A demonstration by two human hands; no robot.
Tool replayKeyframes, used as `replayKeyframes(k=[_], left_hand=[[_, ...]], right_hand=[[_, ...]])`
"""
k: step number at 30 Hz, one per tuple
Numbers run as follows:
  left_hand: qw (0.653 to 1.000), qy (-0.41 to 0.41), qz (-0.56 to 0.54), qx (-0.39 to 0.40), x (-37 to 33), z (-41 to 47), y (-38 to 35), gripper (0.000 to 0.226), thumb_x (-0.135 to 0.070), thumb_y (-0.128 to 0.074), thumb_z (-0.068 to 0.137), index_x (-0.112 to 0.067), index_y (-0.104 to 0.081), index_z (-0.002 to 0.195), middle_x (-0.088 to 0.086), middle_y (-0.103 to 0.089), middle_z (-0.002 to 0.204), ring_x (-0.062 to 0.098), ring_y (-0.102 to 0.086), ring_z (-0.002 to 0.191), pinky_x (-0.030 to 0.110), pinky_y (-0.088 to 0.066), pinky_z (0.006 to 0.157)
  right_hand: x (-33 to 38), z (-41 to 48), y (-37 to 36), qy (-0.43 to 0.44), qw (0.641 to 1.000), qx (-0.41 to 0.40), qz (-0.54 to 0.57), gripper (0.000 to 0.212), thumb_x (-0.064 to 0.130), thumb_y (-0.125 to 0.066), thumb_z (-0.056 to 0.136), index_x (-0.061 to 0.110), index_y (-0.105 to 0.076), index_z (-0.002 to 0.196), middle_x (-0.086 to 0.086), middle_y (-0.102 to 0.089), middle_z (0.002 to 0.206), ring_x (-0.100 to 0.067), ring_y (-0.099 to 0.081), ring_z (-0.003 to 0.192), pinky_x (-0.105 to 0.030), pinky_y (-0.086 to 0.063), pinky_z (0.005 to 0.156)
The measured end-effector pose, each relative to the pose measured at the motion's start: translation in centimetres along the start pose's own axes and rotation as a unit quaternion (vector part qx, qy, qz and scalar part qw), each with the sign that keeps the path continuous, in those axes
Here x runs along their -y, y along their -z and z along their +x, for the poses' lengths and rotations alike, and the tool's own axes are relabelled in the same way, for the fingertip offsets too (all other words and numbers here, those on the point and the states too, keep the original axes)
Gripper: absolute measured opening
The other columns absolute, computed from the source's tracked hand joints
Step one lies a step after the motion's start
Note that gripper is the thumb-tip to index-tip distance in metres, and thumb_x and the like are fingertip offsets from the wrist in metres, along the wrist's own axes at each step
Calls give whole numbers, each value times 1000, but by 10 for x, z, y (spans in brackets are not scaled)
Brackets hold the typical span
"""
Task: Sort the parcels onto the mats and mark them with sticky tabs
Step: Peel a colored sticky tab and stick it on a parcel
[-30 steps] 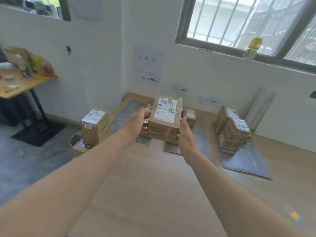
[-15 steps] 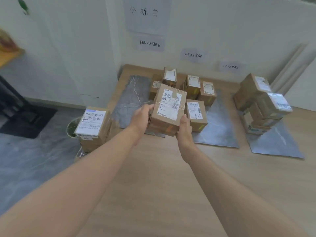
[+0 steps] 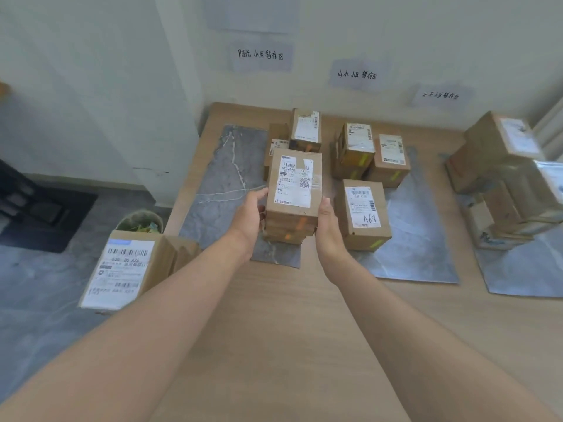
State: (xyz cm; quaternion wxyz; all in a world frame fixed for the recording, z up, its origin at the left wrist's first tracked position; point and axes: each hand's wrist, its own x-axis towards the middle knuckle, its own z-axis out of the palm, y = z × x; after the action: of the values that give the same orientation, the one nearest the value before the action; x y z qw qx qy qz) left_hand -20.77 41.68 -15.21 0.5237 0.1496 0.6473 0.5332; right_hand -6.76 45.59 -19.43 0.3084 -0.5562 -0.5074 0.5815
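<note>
Subject: the held parcel [image 3: 294,184], a small brown cardboard box with a white shipping label [image 3: 292,182] on its top face, at the centre of the frame.

Position: it sits level directly over a stack [image 3: 291,231] of similar boxes on the near right corner of the left mat [image 3: 225,184]. Whether its underside touches the stack cannot be told. The boxes below carry orange tabs [image 3: 301,222]; none is visible on the held parcel.

Grip: the left hand [image 3: 248,220] holds the left side wall, its fingers [image 3: 257,196] curled against the cardboard. The right hand [image 3: 327,229] holds the right side wall with the thumb lying up along the edge; its other fingers are hidden behind the box. The parcel lies between the two hands, clamped from both sides.

Handling, as a judgement: stiff, dry and probably light, given its size and the easy hold. Cardboard offers fair friction, while the taped strip across the top would be slicker. The side walls near the lower edges are the sound place to hold it. The stack is narrow, so a skewed placement could topple it toward the A68 parcel [image 3: 364,214] just beside it on the middle mat [image 3: 417,239].
</note>
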Motion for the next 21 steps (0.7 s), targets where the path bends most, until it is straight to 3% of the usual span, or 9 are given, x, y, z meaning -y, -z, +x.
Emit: replayKeyframes(k=[3,6,8,12,14,19,21], left_hand=[[1000,13,9,-6,4,23,-3,52,-36,-42,102,-36,-77,63,-16,-69,60,10,-60,83,23,-44,76],[1000,13,12,-7,9,40,-5,57,-36,-41,102,-42,-76,58,-20,-70,63,6,-61,86,20,-41,71],[1000,8,14,-6,12,47,-6,56,-37,-40,103,-48,-75,60,-24,-71,67,4,-61,90,20,-40,72],[1000,3,24,-18,18,56,-2,34,-42,-46,100,-42,-76,84,-21,-74,78,9,-64,99,24,-40,75],[999,-2,29,-19,21,56,1,26,-43,-48,100,-39,-73,94,-19,-74,83,10,-64,102,24,-41,76],[999,-10,34,-7,18,38,5,21,-46,-47,101,-41,-66,106,-15,-64,116,4,-55,111,29,-39,100],[999,-9,40,-4,13,24,8,29,-51,-45,100,-42,-61,123,-13,-58,134,8,-48,126,34,-33,112]], right_hand=[[-2,19,-7,13,1000,9,9,50,67,-19,104,46,-55,131,18,-58,137,3,-52,125,-25,-37,111],[-22,35,-15,30,999,9,-8,67,79,-20,97,43,-46,147,16,-53,149,-4,-44,141,-43,-32,121],[-33,40,-18,27,1000,-6,-11,76,81,-20,95,38,-34,157,14,-40,159,-6,-31,150,-46,-24,125],[-32,32,-17,16,999,-32,-10,60,57,-20,108,31,-24,162,13,-26,163,0,-19,150,-30,-13,126],[-34,31,-16,11,999,-34,-12,59,56,-20,108,33,-22,162,15,-24,163,1,-19,149,-26,-13,123],[-24,23,-12,-10,998,-55,-9,64,64,-20,105,35,-21,162,16,-22,166,-1,-17,152,-37,-12,128],[-14,11,-9,-9,997,-71,-11,69,71,-19,100,37,-22,161,17,-24,165,-3,-20,151,-39,-14,127]])
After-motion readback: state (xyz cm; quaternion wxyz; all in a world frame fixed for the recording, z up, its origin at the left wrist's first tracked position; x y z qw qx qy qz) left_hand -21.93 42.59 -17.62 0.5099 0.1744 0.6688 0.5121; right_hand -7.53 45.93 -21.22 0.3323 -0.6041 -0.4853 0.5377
